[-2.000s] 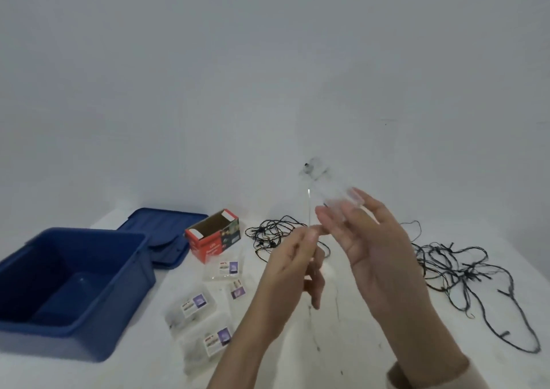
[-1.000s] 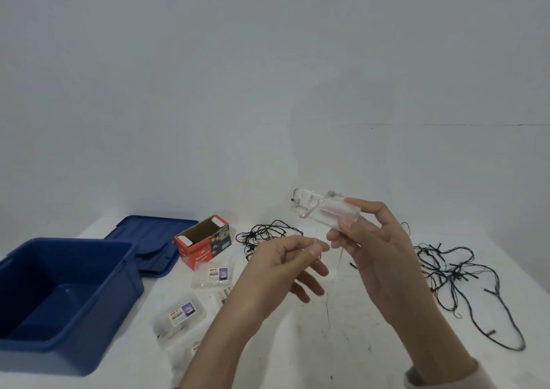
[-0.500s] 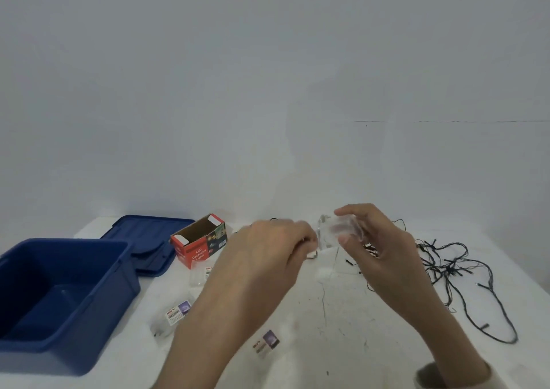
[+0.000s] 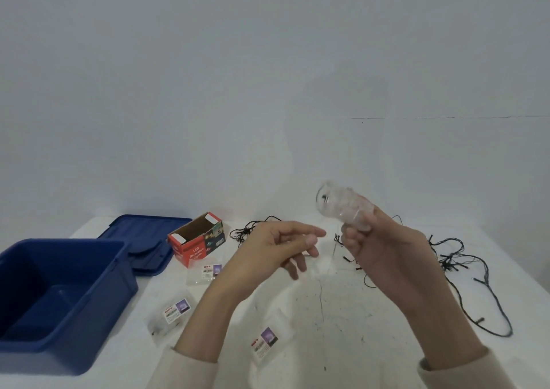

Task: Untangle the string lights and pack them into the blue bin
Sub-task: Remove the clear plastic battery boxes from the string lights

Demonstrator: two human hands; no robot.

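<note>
clear plastic fills the right hand (image 4: 387, 254): a see-through battery case (image 4: 342, 205), blurred, is clamped between thumb and fingers and tilts up and to the left above the white table (image 4: 372, 314). a very thin wire (image 4: 320, 296) hangs below the hands toward the tabletop; where its top end joins is hard to make out. the left hand (image 4: 276, 248) is raised just beside the right, apart from the case, with thumb and forefinger stretched forward and nearly pinched and the other fingers loosely curled; i cannot tell whether it grips the wire. dark string lights (image 4: 464, 269) lie tangled on the table to the right, partly behind the right hand, and a smaller dark bundle (image 4: 247, 232) lies behind the left hand. the blue bin (image 4: 59, 299) stands open at the left edge of the table with no lights visible inside, its blue lid (image 4: 143, 240) flat behind it. a red cardboard box (image 4: 196, 240) lies open on its side next to the lid. three small clear packets (image 4: 172, 314) with printed labels lie on the table near the left forearm.
</note>
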